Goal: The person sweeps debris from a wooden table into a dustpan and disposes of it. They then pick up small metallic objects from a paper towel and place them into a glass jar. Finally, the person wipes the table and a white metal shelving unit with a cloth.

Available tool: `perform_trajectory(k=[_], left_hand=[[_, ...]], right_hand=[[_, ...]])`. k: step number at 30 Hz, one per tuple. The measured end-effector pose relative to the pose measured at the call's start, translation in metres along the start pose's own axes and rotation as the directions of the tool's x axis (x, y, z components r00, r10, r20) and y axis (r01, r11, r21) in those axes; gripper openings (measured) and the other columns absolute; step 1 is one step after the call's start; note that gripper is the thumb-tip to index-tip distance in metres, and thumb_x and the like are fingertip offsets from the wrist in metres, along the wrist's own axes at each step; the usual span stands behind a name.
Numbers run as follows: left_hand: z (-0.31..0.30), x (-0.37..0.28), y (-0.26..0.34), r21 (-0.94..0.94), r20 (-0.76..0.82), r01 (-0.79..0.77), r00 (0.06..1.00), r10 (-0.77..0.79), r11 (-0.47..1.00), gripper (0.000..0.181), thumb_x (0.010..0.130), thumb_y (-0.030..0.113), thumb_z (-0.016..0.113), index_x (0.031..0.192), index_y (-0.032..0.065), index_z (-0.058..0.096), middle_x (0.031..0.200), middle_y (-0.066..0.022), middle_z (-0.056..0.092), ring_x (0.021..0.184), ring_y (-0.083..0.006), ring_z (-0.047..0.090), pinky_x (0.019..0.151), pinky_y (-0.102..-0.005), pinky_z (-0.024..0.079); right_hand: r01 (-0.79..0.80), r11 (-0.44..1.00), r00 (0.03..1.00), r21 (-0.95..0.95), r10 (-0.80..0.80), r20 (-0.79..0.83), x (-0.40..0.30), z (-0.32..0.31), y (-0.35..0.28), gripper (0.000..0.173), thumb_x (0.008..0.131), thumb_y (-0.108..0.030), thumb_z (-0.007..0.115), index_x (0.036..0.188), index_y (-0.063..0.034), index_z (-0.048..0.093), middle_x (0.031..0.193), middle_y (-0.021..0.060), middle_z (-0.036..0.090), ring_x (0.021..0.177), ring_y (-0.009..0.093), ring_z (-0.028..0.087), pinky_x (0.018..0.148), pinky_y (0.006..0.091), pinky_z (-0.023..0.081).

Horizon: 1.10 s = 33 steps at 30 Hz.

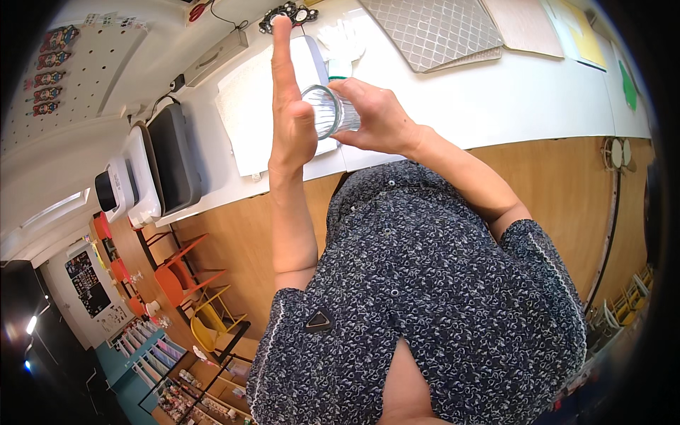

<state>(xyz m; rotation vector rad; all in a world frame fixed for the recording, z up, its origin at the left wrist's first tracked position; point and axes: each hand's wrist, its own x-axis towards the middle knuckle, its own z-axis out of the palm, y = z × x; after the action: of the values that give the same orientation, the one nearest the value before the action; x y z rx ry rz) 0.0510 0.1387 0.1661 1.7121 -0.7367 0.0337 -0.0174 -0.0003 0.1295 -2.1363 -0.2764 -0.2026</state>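
Note:
My right hand [380, 114] grips a clear ribbed drinking glass [328, 112], tilted on its side with its rim towards my left hand [295, 117]. That left hand is held upright, edge-on to the view, fingers stretched out and palm side facing the glass mouth; whether it touches the rim cannot be told. Below the hands lie a white sheet [244, 122] and a pale, grey-edged flat object [308, 56]. Just beyond the glass rests a white glove [342, 42] with a green-edged cuff.
Patterned grey mats [435, 32] and a pale board [523, 26] lie at the back right of the white table [478, 106]. A white and dark-grey machine [164, 159] stands at the left end. Orange chairs [170, 284] and a yellow chair [204, 326] are at lower left.

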Motion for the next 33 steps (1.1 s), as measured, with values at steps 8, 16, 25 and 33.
perform_trajectory(k=[8,16,25,33], left_hand=[[-0.003,-0.006,-0.022,0.176,0.147,0.131,0.976,-0.157,0.976,0.105,0.081,0.084,0.033,0.154,0.0102,0.021,0.158,-0.0195,0.021,0.147,-0.0375,0.014,0.118,-0.0501,0.011],[0.004,-0.024,-0.034,-0.607,0.159,0.474,0.859,-0.487,0.638,0.113,0.078,0.088,0.012,0.155,0.0060,0.010,0.156,-0.0247,0.019,0.146,-0.0367,0.021,0.117,-0.0487,0.021],[-0.010,-0.065,-0.081,-0.548,-0.123,0.592,0.641,-0.758,0.590,0.037,0.100,0.027,0.051,0.118,-0.0047,0.060,0.108,-0.0168,0.067,0.102,-0.0229,0.065,0.087,-0.0333,0.053],[-0.009,-0.175,-0.117,-0.151,-0.116,0.818,0.543,-0.832,0.555,0.011,0.085,0.009,0.072,0.090,0.0001,0.070,0.070,-0.0055,0.069,0.067,-0.0105,0.066,0.064,-0.0244,0.050]], right_hand=[[0.003,1.000,1.000,-0.025,-0.003,-0.020,-0.010,-0.002,0.004,0.063,0.064,-0.015,0.084,0.117,-0.0005,0.055,0.104,0.0162,0.064,0.094,0.032,0.066,0.078,0.0379,0.055],[-0.082,0.995,0.995,0.065,0.086,-0.058,-0.027,-0.004,0.024,0.059,0.068,-0.017,0.085,0.116,-0.0002,0.057,0.105,0.0146,0.065,0.097,0.025,0.066,0.085,0.0329,0.054],[-0.293,0.952,0.929,-0.084,0.263,-0.262,-0.059,-0.065,0.070,0.055,0.070,-0.023,0.087,0.114,-0.0023,0.061,0.105,0.0109,0.069,0.097,0.019,0.068,0.086,0.0310,0.055],[-0.491,0.869,0.788,-0.060,0.413,-0.457,-0.102,-0.086,0.083,0.056,0.070,-0.017,0.087,0.115,0.0022,0.060,0.105,0.0097,0.069,0.092,0.014,0.067,0.083,0.0284,0.054]])
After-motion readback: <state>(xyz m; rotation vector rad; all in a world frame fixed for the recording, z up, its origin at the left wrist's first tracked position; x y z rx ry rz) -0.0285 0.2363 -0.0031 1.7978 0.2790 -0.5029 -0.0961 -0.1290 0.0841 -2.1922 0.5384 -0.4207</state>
